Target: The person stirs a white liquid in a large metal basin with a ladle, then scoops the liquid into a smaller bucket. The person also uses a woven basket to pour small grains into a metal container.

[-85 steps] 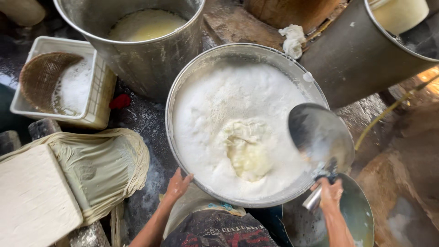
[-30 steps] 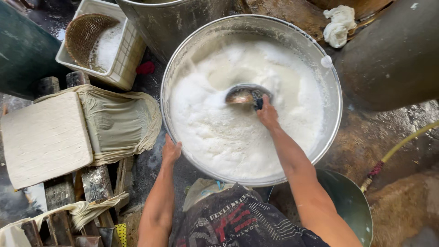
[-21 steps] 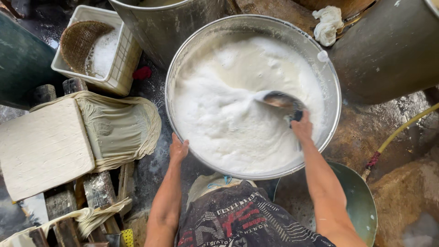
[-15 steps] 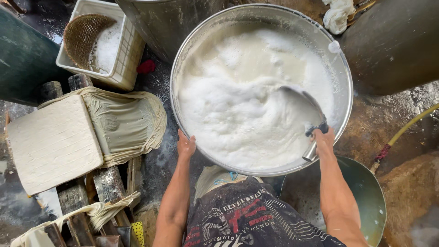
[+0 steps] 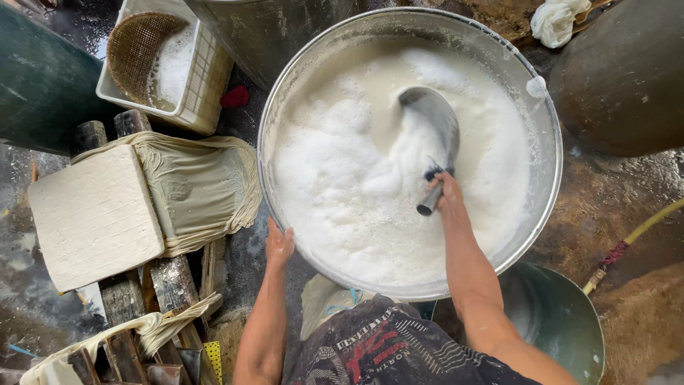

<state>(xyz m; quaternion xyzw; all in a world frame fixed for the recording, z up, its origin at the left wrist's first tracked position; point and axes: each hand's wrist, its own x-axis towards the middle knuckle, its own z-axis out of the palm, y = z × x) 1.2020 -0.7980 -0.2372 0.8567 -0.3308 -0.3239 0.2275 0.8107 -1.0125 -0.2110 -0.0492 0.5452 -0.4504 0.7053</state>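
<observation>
Head view: ladle in the foam, other hand on the rim

Right hand [image 5: 447,194] reaches in over the near rim, forearm straight, fingers clamped on the ladle [image 5: 436,128] handle. Ladle bowl sits in the white foamy liquid, right of centre in the big metal basin [image 5: 548,171]. Left hand [image 5: 278,242] rests on the basin's near-left rim, fingers together, arm extended. Cloth-wrapped white block [image 5: 96,214] lies to the left, just beside the basin.

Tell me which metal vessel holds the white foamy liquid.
The big round metal basin in the centre; the ladle dips into it.
</observation>
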